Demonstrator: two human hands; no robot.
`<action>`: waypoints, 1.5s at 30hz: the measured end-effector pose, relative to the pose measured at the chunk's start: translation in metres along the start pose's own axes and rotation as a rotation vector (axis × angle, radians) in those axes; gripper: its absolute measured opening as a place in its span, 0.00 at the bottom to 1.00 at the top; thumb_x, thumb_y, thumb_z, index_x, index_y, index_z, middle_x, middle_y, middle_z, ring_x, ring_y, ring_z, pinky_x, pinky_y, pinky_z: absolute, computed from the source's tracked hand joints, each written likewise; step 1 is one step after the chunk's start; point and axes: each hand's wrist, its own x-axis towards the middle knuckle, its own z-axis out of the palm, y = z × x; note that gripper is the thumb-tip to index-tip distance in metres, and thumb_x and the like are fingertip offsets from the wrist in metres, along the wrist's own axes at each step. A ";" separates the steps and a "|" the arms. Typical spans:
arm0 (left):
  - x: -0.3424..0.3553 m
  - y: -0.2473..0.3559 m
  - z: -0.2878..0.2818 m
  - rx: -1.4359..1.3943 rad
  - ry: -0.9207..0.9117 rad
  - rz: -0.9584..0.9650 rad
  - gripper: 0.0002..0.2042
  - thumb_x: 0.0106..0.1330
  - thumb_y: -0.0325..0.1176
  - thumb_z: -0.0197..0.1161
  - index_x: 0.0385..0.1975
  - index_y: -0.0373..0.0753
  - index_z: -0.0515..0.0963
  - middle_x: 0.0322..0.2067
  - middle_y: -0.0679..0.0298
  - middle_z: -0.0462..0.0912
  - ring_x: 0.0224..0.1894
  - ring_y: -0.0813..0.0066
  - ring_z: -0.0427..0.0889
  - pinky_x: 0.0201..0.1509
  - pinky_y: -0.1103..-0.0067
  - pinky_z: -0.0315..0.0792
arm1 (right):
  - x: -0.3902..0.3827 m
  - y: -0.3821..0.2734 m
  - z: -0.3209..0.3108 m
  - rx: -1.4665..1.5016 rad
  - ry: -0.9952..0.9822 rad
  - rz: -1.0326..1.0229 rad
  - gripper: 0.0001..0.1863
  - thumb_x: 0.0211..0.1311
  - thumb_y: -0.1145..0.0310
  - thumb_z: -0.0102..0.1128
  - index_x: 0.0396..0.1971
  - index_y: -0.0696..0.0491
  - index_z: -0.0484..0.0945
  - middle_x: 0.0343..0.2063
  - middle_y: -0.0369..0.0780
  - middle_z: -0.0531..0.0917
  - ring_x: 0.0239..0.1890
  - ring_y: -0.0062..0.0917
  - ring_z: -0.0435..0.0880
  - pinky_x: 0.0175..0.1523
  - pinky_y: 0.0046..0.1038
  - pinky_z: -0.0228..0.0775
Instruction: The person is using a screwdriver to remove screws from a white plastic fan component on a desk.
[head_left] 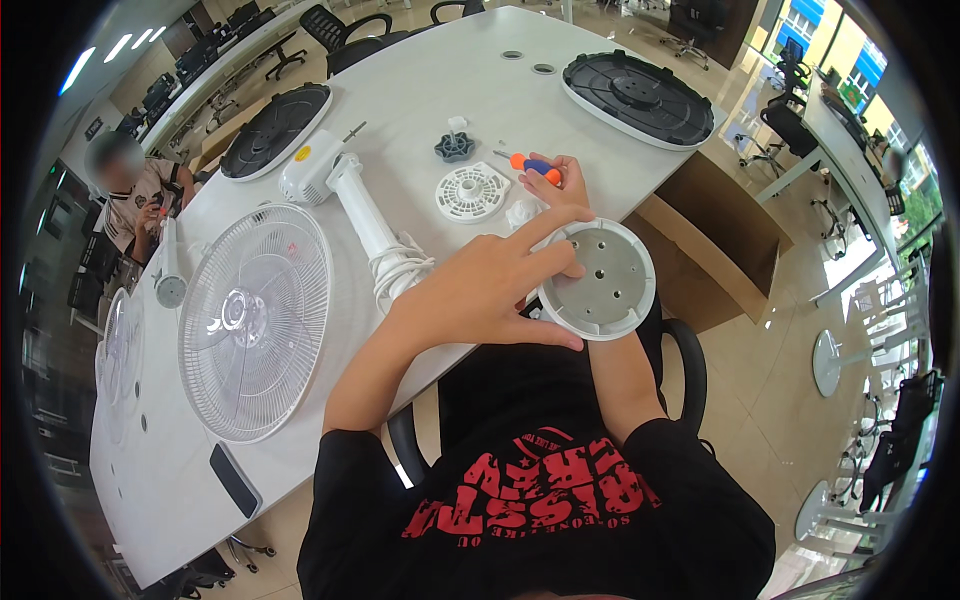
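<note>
My left hand (485, 285) grips the white round piece (615, 275) with a grey plate and several holes, its index and middle fingers over the near left rim and thumb lower. My right hand (563, 182), above that piece, holds a screwdriver (530, 164) with an orange and blue handle; its forearm passes beneath the piece. Nearby on the table lie a white slotted disc (470, 192), a dark knob (454, 146) and a small white part (523, 212). A white fan column (362, 205) with coiled cable and motor housing (305, 170) lies left of my left hand.
The white table (410, 80) also holds a fan grille (250, 325), two black-and-white oval bases (637, 95) (272, 130) and a phone (233, 480). An open cardboard box (715, 235) stands right of the table, beside my chair (685, 375). Another person (135, 200) sits across at left.
</note>
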 end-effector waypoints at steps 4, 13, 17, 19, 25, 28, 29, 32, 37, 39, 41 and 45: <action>0.000 -0.002 0.000 -0.001 -0.004 -0.010 0.29 0.53 0.53 0.81 0.44 0.40 0.75 0.71 0.59 0.66 0.32 0.63 0.86 0.33 0.74 0.79 | -0.001 -0.020 0.002 0.061 -0.015 -0.047 0.21 0.67 0.75 0.67 0.49 0.56 0.62 0.60 0.52 0.77 0.53 0.34 0.86 0.59 0.28 0.80; 0.004 0.002 0.001 -0.002 0.040 -0.020 0.30 0.51 0.52 0.82 0.43 0.38 0.75 0.69 0.59 0.69 0.36 0.63 0.86 0.33 0.75 0.81 | -0.031 -0.129 -0.019 0.103 0.021 -0.173 0.16 0.71 0.73 0.63 0.47 0.54 0.63 0.55 0.53 0.82 0.45 0.38 0.90 0.55 0.33 0.85; 0.002 0.003 0.003 0.022 0.070 0.000 0.30 0.51 0.51 0.82 0.43 0.38 0.75 0.69 0.58 0.70 0.38 0.63 0.87 0.33 0.75 0.81 | -0.051 -0.174 -0.029 0.063 0.042 -0.312 0.15 0.73 0.69 0.62 0.46 0.52 0.63 0.51 0.53 0.84 0.39 0.36 0.92 0.45 0.29 0.86; 0.002 0.002 0.005 0.012 0.109 -0.038 0.30 0.51 0.50 0.82 0.44 0.38 0.75 0.69 0.55 0.71 0.36 0.64 0.87 0.33 0.76 0.81 | -0.062 -0.196 -0.033 0.066 0.034 -0.383 0.14 0.74 0.69 0.61 0.46 0.52 0.64 0.49 0.54 0.85 0.33 0.33 0.91 0.39 0.25 0.85; 0.004 -0.002 0.007 0.063 0.177 -0.073 0.30 0.52 0.49 0.82 0.45 0.38 0.75 0.69 0.54 0.71 0.28 0.68 0.86 0.33 0.77 0.80 | -0.107 -0.256 -0.039 0.045 0.075 -0.558 0.11 0.76 0.68 0.56 0.48 0.52 0.64 0.44 0.56 0.87 0.24 0.29 0.88 0.30 0.23 0.81; 0.004 -0.003 0.008 0.070 0.223 -0.079 0.30 0.56 0.56 0.77 0.44 0.38 0.74 0.67 0.55 0.72 0.24 0.64 0.84 0.33 0.75 0.79 | -0.124 -0.271 -0.040 0.023 0.119 -0.610 0.12 0.75 0.66 0.56 0.50 0.53 0.65 0.41 0.56 0.87 0.20 0.26 0.86 0.24 0.20 0.77; 0.004 -0.002 0.008 0.070 0.226 -0.082 0.30 0.56 0.56 0.77 0.44 0.38 0.74 0.67 0.55 0.72 0.24 0.64 0.84 0.33 0.75 0.79 | -0.129 -0.274 -0.043 0.005 0.112 -0.610 0.12 0.75 0.65 0.56 0.49 0.53 0.65 0.40 0.56 0.87 0.18 0.25 0.84 0.23 0.20 0.76; 0.005 0.000 0.010 0.100 0.250 -0.110 0.30 0.56 0.57 0.77 0.45 0.39 0.74 0.65 0.55 0.73 0.24 0.63 0.84 0.33 0.74 0.80 | -0.139 -0.277 -0.045 -0.028 0.119 -0.590 0.13 0.75 0.64 0.57 0.48 0.52 0.66 0.38 0.56 0.88 0.14 0.23 0.81 0.20 0.18 0.73; 0.004 0.004 0.011 0.129 0.257 -0.139 0.34 0.52 0.53 0.80 0.52 0.42 0.72 0.67 0.58 0.71 0.27 0.68 0.83 0.35 0.75 0.79 | -0.134 -0.268 -0.050 -0.046 0.170 -0.499 0.11 0.74 0.63 0.59 0.46 0.50 0.68 0.36 0.53 0.88 0.13 0.22 0.80 0.18 0.17 0.70; 0.004 0.003 0.012 0.132 0.263 -0.125 0.35 0.53 0.56 0.78 0.53 0.42 0.72 0.66 0.57 0.72 0.26 0.65 0.84 0.35 0.73 0.79 | -0.132 -0.266 -0.054 -0.049 0.186 -0.485 0.11 0.73 0.63 0.59 0.45 0.50 0.68 0.35 0.53 0.88 0.13 0.21 0.80 0.18 0.17 0.70; 0.004 0.003 0.012 0.131 0.268 -0.108 0.36 0.54 0.60 0.77 0.54 0.41 0.72 0.64 0.56 0.72 0.26 0.62 0.85 0.34 0.72 0.80 | -0.130 -0.265 -0.056 -0.054 0.206 -0.473 0.11 0.73 0.62 0.60 0.44 0.50 0.69 0.35 0.53 0.88 0.13 0.21 0.80 0.18 0.17 0.71; 0.004 0.001 0.012 0.194 0.283 -0.086 0.36 0.54 0.59 0.76 0.56 0.42 0.72 0.64 0.56 0.73 0.30 0.59 0.86 0.37 0.70 0.80 | -0.130 -0.264 -0.059 -0.058 0.238 -0.458 0.12 0.73 0.62 0.61 0.44 0.50 0.69 0.35 0.53 0.88 0.14 0.21 0.81 0.18 0.17 0.71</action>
